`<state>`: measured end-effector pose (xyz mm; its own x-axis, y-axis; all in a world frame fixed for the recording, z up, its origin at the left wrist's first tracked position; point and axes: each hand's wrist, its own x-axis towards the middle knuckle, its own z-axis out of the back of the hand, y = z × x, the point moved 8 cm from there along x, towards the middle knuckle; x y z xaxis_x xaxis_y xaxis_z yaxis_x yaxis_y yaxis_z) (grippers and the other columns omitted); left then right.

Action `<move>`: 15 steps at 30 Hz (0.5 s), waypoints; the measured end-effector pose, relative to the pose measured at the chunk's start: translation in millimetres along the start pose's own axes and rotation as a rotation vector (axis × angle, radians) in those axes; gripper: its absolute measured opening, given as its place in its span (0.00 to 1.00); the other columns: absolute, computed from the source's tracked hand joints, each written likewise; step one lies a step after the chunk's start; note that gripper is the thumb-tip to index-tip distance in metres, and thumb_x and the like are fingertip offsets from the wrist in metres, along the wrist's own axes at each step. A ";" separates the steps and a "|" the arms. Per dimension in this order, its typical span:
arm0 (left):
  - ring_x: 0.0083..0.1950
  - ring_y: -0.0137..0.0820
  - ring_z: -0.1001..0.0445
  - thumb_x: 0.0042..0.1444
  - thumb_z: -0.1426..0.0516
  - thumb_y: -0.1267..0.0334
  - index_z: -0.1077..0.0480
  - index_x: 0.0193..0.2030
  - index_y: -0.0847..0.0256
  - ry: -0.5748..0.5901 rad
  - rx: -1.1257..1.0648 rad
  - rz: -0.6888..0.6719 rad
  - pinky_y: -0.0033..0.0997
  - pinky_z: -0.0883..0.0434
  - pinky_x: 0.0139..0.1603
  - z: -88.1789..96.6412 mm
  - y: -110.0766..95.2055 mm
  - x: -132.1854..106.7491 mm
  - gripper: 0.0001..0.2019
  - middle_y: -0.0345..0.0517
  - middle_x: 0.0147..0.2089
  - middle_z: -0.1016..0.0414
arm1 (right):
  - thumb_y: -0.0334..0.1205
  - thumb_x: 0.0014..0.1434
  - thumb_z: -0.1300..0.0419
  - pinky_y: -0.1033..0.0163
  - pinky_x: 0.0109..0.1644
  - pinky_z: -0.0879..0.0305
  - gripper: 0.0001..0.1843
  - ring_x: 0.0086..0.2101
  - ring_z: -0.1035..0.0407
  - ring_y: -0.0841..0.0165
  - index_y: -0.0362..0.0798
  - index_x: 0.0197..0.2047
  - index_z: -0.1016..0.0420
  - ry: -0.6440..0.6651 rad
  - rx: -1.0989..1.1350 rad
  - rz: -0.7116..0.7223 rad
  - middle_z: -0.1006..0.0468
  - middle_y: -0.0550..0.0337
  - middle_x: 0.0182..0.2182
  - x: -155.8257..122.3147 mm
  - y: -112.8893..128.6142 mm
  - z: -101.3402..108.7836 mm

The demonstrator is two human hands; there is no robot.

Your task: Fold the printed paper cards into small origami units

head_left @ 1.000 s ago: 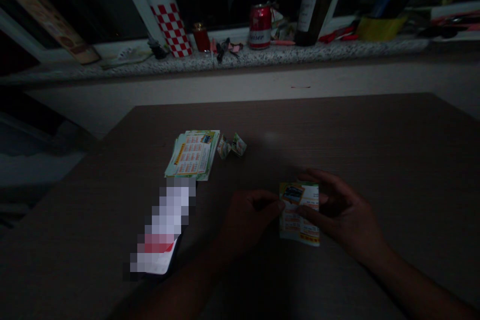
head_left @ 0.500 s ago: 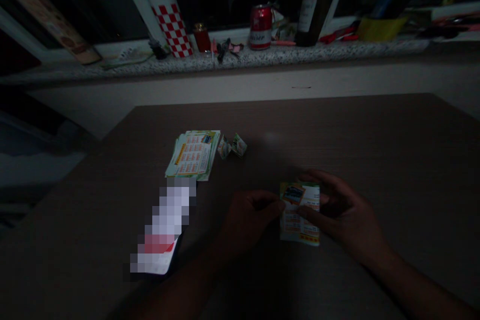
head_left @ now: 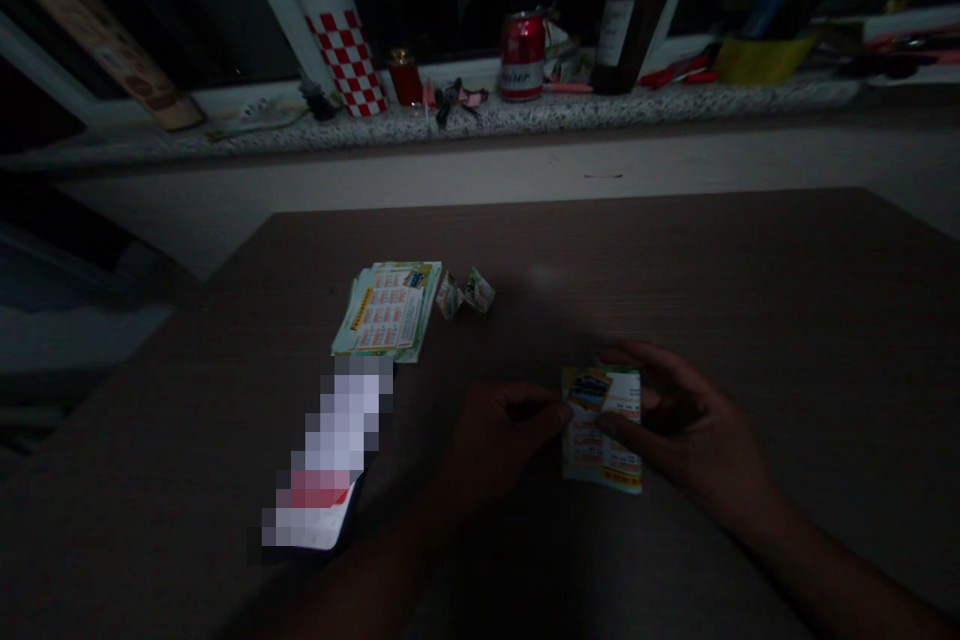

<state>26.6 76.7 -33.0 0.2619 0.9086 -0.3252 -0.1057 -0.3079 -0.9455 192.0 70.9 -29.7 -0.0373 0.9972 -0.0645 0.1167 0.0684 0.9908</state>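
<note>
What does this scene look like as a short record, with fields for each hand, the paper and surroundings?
Left: left hand curled, pinching the left edge of the small printed paper leaflet
Right: right hand, fingers over the leaflet's right side
Surface: brown wooden table
Nearby: stack of printed paper leaflets, small folded paper pieces beside it
Sill: speckled stone sill with red metal can, dark glass bottle
Light: dim
</note>
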 end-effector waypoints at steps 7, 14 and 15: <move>0.39 0.37 0.21 0.51 0.38 0.60 0.20 0.36 0.63 -0.009 0.003 0.016 0.31 0.28 0.39 0.2 -2.1 -0.6 0.09 0.45 0.36 0.18 | 0.41 0.48 0.29 0.58 0.38 0.20 0.32 0.38 0.21 0.59 0.55 0.56 0.34 -0.003 -0.034 -0.011 0.22 0.52 0.51 -0.1 -0.3 0.8; 0.38 0.36 0.22 0.52 0.38 0.60 0.20 0.36 0.63 -0.011 0.047 -0.012 0.29 0.29 0.38 1.6 -0.8 0.8 0.10 0.44 0.35 0.18 | 0.39 0.48 0.28 0.60 0.37 0.20 0.32 0.36 0.20 0.62 0.57 0.55 0.33 0.000 0.012 -0.015 0.18 0.57 0.45 -0.1 -1.7 0.5; 0.38 0.35 0.22 0.52 0.38 0.60 0.20 0.36 0.63 -0.011 0.046 -0.015 0.29 0.29 0.38 1.7 -0.9 0.9 0.09 0.44 0.35 0.18 | 0.39 0.48 0.28 0.60 0.37 0.20 0.31 0.36 0.20 0.62 0.58 0.55 0.32 0.000 0.022 -0.019 0.18 0.57 0.45 -0.3 -2.0 0.2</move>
<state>25.3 78.2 -32.5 0.2530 0.9162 -0.3108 -0.1459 -0.2814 -0.9484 192.0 70.5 -31.7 -0.0397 0.9958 -0.0828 0.1375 0.0875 0.9866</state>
